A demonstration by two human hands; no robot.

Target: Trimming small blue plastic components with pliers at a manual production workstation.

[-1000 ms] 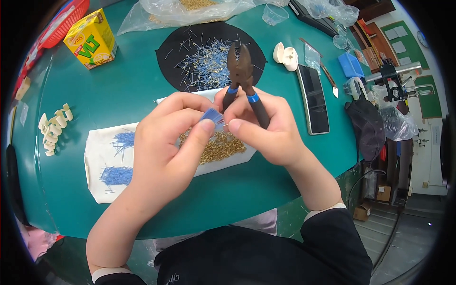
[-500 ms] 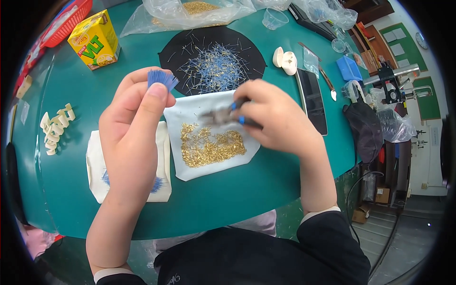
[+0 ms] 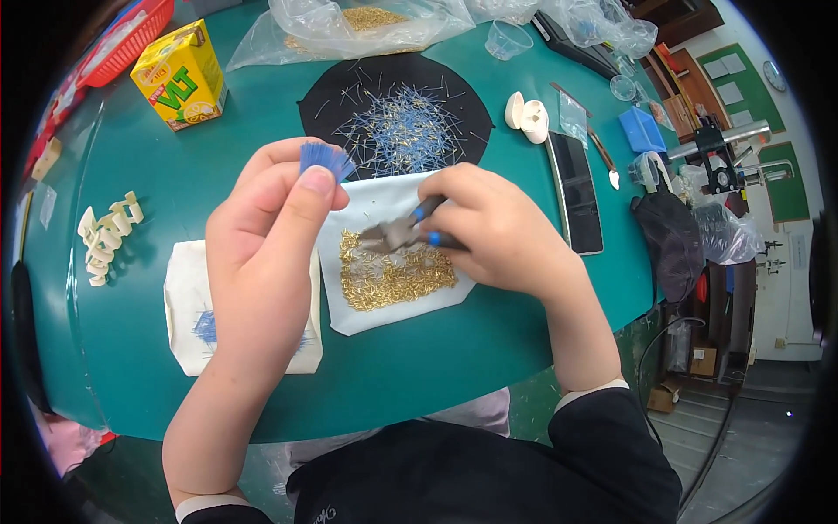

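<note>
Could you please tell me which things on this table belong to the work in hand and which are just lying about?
In use:
left hand pinching blue strands
right hand holding pliers
gold pins on white sheet
black mat of loose pins

Lying about:
juice carton
phone
red basket
blue box

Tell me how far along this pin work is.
Done: gold bits piled on white paper, blue strands on another sheet. In hand: left hand pinches a blue bundle; right hand holds pliers. Left: many pins on the black mat.
</note>
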